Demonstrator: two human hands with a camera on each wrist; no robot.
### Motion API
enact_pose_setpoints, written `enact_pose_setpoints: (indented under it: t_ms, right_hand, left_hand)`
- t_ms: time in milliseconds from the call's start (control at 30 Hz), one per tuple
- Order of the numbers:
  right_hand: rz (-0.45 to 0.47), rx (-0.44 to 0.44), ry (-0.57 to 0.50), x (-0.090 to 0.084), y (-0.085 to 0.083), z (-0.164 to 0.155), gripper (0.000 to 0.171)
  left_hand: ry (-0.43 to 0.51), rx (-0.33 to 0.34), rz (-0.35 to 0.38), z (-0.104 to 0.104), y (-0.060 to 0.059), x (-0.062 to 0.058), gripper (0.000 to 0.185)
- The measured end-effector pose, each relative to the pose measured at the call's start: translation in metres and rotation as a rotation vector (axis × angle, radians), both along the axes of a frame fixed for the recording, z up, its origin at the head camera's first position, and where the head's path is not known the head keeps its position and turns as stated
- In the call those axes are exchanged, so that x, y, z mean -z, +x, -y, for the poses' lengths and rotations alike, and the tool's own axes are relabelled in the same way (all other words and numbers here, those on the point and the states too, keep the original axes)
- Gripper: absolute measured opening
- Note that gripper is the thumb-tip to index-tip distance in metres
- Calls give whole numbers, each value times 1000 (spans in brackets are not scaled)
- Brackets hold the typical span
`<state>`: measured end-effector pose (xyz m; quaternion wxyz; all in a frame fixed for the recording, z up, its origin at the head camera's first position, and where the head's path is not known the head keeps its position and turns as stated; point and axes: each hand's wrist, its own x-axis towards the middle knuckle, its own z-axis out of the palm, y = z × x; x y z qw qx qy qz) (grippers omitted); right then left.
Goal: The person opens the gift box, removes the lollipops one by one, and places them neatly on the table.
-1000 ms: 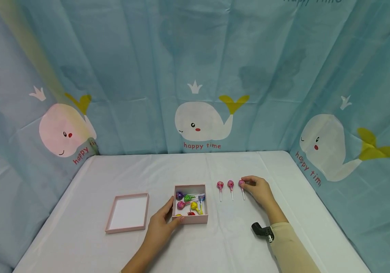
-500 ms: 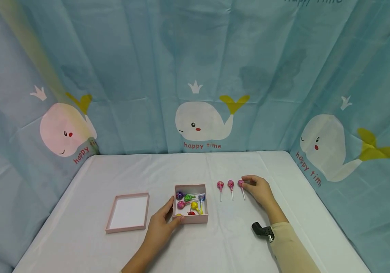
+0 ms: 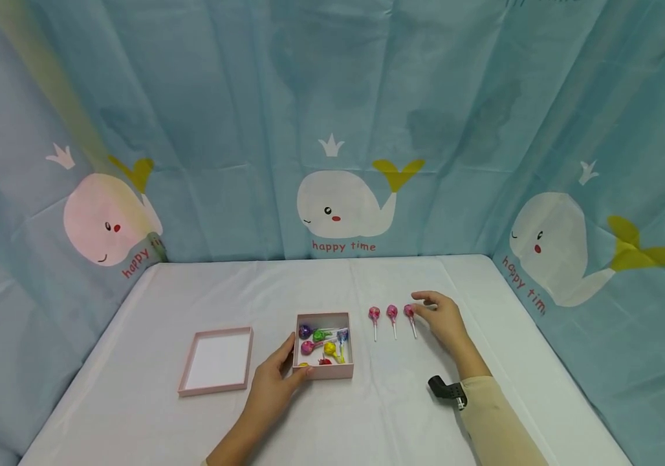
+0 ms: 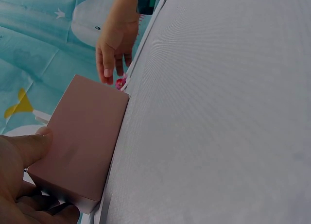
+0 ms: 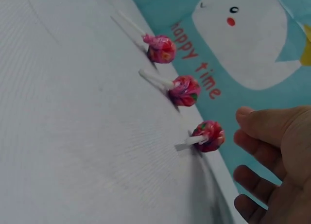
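Three pink lollipops lie in a row on the white table: a left one [image 3: 374,314], a middle one [image 3: 392,312] and a right one [image 3: 409,310]. My right hand [image 3: 442,320] is beside the right lollipop. In the right wrist view its loosely bent fingers hold nothing, a small gap from that lollipop's wrapped head [image 5: 210,136]. With thumb at the front and fingers along the left side, my left hand [image 3: 273,386] grips a pink box [image 3: 332,372]. Inside the box lie several lollipops, among them a purple one [image 3: 305,332], a green one [image 3: 319,335] and a yellow one [image 3: 330,349].
A pink-rimmed box lid [image 3: 218,389] lies with its white inside up, left of the box. The right wrist carries a black camera mount [image 3: 446,391]. A blue whale-print curtain [image 3: 222,213] hangs behind the table and at both sides.
My right hand has let go of the right lollipop and lifted slightly away from it. That lollipop has shifted slightly left. My left hand keeps its grip on the box.
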<state>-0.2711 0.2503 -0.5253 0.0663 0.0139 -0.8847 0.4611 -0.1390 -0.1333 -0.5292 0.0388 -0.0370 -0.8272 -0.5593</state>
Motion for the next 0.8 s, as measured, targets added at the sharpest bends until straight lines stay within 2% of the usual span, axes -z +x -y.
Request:
enact_pose_setpoints:
  t_ms: [233,367,800]
  right_hand:
    - [-89,-15,-10,-18,2,6,31]
    - [-135,-52,1,-31,3,13,33]
    - [-146,-212,-35,-57,2,53,27]
  left_hand:
    - [-16,-9,8,0,0,0,86]
    - [-11,-8,-1,-1,-2,0,85]
    - [-6,-6,8,-2,-1,-1,84]
